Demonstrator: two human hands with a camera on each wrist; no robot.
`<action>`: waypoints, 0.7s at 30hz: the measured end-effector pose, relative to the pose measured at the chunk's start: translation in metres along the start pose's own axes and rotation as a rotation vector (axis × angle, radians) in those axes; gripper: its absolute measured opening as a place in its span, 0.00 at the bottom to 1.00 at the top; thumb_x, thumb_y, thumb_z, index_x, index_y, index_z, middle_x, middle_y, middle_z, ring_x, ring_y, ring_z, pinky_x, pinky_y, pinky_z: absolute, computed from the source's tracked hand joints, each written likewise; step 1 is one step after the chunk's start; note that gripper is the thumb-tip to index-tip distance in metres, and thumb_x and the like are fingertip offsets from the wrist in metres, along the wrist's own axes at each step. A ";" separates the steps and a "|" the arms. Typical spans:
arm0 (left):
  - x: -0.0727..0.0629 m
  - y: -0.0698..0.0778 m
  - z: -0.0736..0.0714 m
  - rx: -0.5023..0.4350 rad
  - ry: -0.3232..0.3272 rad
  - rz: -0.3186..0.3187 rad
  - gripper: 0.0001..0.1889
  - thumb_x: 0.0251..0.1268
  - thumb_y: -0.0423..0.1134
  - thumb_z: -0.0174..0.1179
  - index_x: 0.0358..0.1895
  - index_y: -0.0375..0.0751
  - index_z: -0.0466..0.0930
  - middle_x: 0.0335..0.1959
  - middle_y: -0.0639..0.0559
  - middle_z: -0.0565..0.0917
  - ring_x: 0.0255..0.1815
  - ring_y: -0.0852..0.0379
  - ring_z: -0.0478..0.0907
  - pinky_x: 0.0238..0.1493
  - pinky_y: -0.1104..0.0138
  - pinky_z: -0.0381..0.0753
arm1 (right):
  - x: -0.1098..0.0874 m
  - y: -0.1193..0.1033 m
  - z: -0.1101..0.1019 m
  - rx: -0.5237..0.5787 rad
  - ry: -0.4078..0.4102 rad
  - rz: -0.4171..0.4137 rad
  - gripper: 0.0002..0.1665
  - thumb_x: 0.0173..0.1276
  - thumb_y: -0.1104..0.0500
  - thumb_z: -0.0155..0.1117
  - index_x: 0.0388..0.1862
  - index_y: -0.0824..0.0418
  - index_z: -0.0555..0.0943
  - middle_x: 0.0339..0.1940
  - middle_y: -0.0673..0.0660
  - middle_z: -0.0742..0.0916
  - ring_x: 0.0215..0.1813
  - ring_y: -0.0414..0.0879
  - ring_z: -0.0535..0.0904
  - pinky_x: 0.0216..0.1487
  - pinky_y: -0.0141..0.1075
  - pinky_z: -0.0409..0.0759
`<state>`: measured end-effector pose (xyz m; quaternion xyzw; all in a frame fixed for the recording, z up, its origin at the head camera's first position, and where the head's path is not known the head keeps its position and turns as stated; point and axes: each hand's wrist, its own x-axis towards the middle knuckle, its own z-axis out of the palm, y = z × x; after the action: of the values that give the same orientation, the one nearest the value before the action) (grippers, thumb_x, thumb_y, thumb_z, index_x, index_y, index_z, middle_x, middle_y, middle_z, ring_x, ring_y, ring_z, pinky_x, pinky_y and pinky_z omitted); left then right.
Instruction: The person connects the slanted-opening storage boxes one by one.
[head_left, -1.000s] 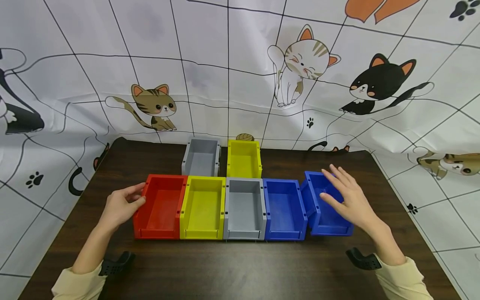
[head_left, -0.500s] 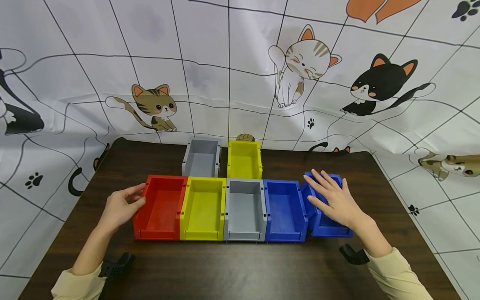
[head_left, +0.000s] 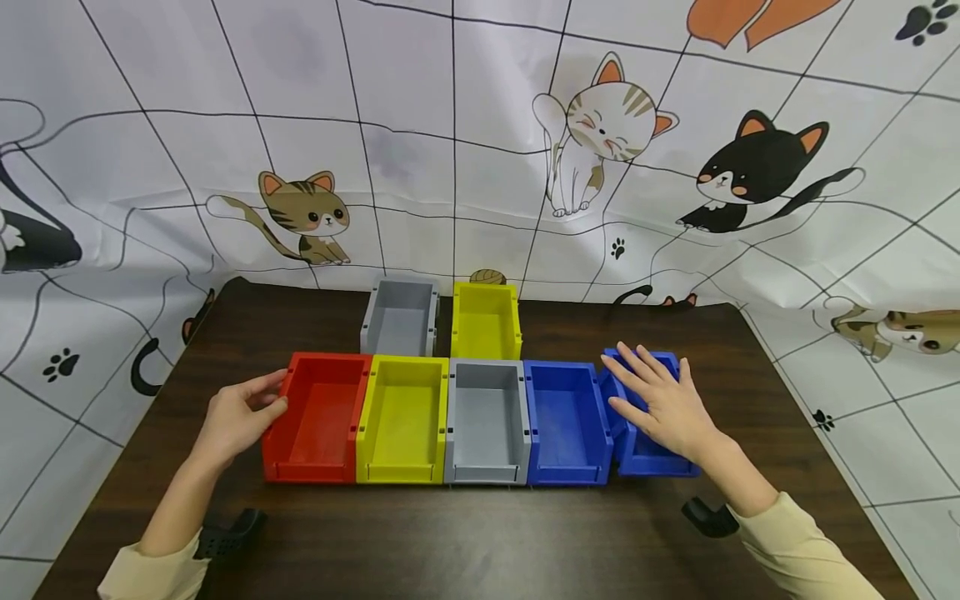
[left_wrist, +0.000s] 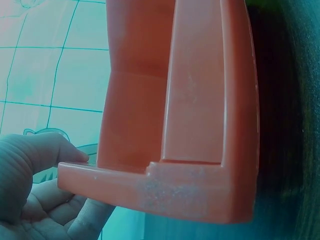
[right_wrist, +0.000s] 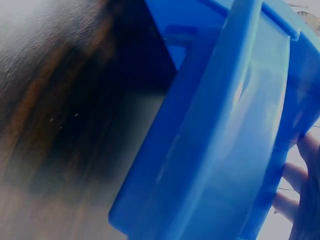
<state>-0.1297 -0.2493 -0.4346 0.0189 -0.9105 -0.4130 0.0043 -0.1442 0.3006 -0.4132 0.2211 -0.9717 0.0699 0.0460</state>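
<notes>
My left hand [head_left: 238, 421] is at the left side wall of the red bin [head_left: 321, 417]. In the left wrist view its thumb lies over the rim of the red wall and other fingers [left_wrist: 90, 220] lie outside, so it pinches that wall. My right hand [head_left: 663, 404] is spread over the rightmost blue bin [head_left: 656, 465], its straight fingers reaching past the bin's left wall and partly hiding it. In the right wrist view a few fingers [right_wrist: 295, 175] show beside the blue wall; contact is hard to tell. This bin stands slightly askew.
Between the hands, a yellow bin [head_left: 405, 417], a grey bin [head_left: 489, 417] and another blue bin [head_left: 567, 421] stand side by side with the red one. Behind them are a second grey bin [head_left: 397, 321] and a second yellow bin [head_left: 486, 321]. A cat-print sheet [head_left: 420, 125] hangs behind the dark table [head_left: 420, 542].
My right hand has shifted left across the rightmost blue bin, with its fingers spread wider apart. The left hand stays at the red bin. The bins keep their places.
</notes>
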 end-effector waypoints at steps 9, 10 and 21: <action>-0.004 -0.004 0.002 -0.005 0.019 0.018 0.23 0.62 0.29 0.55 0.61 0.25 0.69 0.50 0.28 0.77 0.42 0.42 0.77 0.26 0.72 0.77 | 0.000 -0.002 0.010 -0.033 -0.007 -0.011 0.38 0.68 0.38 0.50 0.74 0.44 0.56 0.75 0.56 0.58 0.74 0.58 0.49 0.62 0.70 0.34; -0.004 -0.004 0.002 -0.008 0.018 0.016 0.23 0.62 0.29 0.55 0.61 0.25 0.69 0.50 0.28 0.77 0.42 0.42 0.77 0.27 0.72 0.78 | -0.001 -0.002 0.011 -0.033 0.001 -0.011 0.38 0.68 0.39 0.51 0.74 0.45 0.56 0.75 0.56 0.58 0.74 0.58 0.50 0.62 0.70 0.35; 0.000 -0.001 0.000 -0.021 0.001 0.011 0.23 0.63 0.30 0.55 0.62 0.27 0.69 0.51 0.27 0.77 0.44 0.39 0.77 0.32 0.65 0.82 | -0.003 -0.001 0.016 -0.052 0.060 -0.024 0.38 0.68 0.40 0.52 0.74 0.44 0.57 0.75 0.57 0.60 0.74 0.56 0.50 0.61 0.70 0.36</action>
<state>-0.1298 -0.2505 -0.4353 0.0142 -0.9061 -0.4227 0.0071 -0.1420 0.2989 -0.4290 0.2292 -0.9686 0.0508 0.0817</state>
